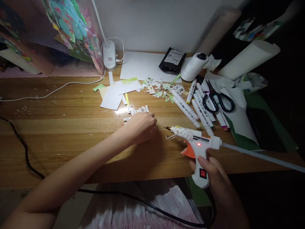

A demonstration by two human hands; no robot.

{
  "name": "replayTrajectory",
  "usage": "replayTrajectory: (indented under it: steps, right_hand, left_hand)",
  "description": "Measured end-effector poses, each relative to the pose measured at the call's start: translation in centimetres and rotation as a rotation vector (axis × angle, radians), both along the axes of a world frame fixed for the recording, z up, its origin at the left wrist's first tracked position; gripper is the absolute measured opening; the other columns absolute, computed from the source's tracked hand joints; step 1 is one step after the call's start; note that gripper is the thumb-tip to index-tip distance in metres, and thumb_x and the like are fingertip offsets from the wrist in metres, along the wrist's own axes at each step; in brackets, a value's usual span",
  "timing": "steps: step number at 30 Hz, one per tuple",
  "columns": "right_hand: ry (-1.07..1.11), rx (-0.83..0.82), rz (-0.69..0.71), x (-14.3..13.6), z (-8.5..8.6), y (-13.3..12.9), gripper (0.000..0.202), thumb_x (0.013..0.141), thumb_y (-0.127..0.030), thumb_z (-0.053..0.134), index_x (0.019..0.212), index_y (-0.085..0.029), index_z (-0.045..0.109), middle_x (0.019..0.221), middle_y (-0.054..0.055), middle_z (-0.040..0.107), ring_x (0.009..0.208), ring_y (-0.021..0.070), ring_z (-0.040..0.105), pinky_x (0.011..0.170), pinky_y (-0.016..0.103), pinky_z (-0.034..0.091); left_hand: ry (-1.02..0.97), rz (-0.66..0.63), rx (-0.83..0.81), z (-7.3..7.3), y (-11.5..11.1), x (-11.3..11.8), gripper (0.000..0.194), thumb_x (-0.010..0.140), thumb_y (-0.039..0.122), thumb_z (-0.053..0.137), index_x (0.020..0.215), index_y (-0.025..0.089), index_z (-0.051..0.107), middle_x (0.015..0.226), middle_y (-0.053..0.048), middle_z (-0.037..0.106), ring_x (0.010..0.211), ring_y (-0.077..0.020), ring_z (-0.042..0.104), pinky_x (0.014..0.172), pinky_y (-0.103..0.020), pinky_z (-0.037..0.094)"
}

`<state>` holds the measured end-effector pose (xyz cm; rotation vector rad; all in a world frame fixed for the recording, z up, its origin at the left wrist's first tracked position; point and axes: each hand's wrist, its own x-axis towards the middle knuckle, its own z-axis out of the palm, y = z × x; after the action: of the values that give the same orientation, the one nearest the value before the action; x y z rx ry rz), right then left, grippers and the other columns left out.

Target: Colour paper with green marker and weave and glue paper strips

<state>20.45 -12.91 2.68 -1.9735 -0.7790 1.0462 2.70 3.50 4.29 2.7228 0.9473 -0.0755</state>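
My right hand (215, 171) grips the handle of a white hot glue gun (201, 146) with an orange trigger. Its nozzle points left toward my other hand, and a red light glows on its body. A clear glue stick (259, 156) sticks out of its back end. Just left of the nozzle, my left hand (144, 125) is closed above the table, with its fingertips turned away from view. Whatever it may be holding is hidden. Small white paper strips (143, 109) lie just beyond its knuckles, partly covered by the hand.
Paper scraps (157, 87), white card pieces (114, 98) and markers (186, 108) lie behind my hands. Black-handled scissors (218, 101) rest on the markers. A black package (172, 60) and a power strip (109, 55) stand by the wall. A black cord (119, 193) crosses my lap.
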Motion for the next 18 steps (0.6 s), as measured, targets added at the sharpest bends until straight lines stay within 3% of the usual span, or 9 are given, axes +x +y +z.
replayTrajectory:
  steps: [4,8,14,18]
  right_hand:
    - [0.03,-0.106,0.07,-0.8,0.1,-0.1,0.048,0.073,-0.058,0.05,0.095,-0.019,0.068,0.061,0.002,0.061,0.057,0.0196,0.057,0.048,0.027,0.042]
    - [0.063,-0.095,0.136,-1.6,-0.2,0.4,0.051,0.073,-0.06,0.049,0.097,-0.019,0.067,0.057,0.001,0.058,0.056,0.0192,0.056,0.049,0.027,0.041]
    - [0.047,-0.087,0.146,-2.1,-0.8,1.5,0.043,0.074,-0.058,0.05,0.075,-0.018,0.064,0.054,0.0,0.053,0.053,0.0155,0.051,0.048,0.025,0.039]
    - [0.059,-0.093,0.124,-2.2,-1.0,1.6,0.042,0.074,-0.059,0.05,0.074,-0.018,0.063,0.054,-0.001,0.052,0.051,0.0147,0.05,0.047,0.025,0.039]
  left_hand:
    - [-0.051,-0.006,-0.053,-0.2,0.9,-0.5,0.015,0.074,0.014,0.049,0.064,0.013,0.061,0.069,-0.006,0.06,0.059,-0.0135,0.053,0.053,-0.025,0.034]
    - [-0.126,-0.033,-0.083,-1.1,1.7,-1.1,0.014,0.075,0.014,0.051,0.065,0.014,0.06,0.068,-0.005,0.06,0.06,-0.0126,0.051,0.056,-0.025,0.035]
    - [-0.191,-0.029,-0.115,-1.5,2.0,-1.3,0.015,0.077,0.013,0.051,0.065,0.013,0.059,0.068,-0.004,0.059,0.061,-0.0126,0.049,0.058,-0.025,0.035]
    - [-0.216,-0.032,-0.137,-1.5,2.0,-1.3,0.013,0.077,0.012,0.052,0.066,0.013,0.06,0.07,-0.004,0.059,0.062,-0.0128,0.05,0.058,-0.024,0.035]
